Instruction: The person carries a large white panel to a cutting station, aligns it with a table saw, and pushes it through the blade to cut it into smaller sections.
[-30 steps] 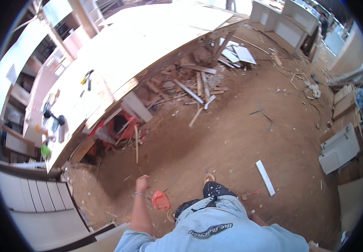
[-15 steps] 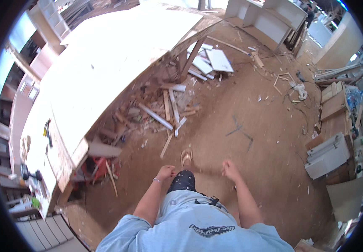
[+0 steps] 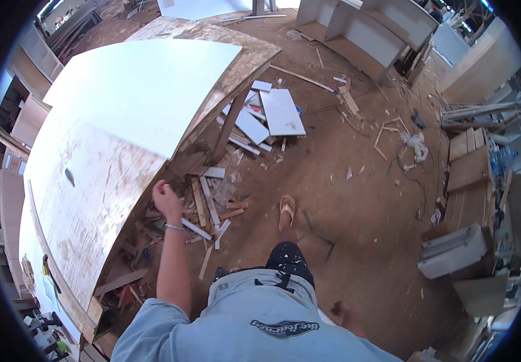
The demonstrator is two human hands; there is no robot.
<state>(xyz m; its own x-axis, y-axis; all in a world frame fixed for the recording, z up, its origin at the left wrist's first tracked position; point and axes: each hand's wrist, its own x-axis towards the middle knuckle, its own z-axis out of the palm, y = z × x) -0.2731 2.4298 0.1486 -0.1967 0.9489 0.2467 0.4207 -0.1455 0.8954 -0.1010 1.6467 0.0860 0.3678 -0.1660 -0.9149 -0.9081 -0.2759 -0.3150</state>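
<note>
My left hand (image 3: 167, 200), with a band on its wrist, is stretched forward beside the near edge of the large worktable (image 3: 106, 163). Its fingers are curled in and I see nothing in them; whether it touches the edge I cannot tell. A white panel (image 3: 146, 90) lies flat on the far half of the tabletop, ahead of that hand. Low by my right side hangs my right hand (image 3: 346, 315), blurred and partly in shadow, so its fingers do not show clearly.
Wood offcuts (image 3: 203, 202) and white board pieces (image 3: 281, 111) litter the floor beside and under the table. A drill (image 3: 46, 320) lies at the table's near left end. Open cabinets (image 3: 363, 36) stand at the back; a white box-like unit (image 3: 453, 250) is on the right.
I have stepped forward, and the table has come closer. My left hand has reached out toward its edge, while my right hand has swung back to my side.
</note>
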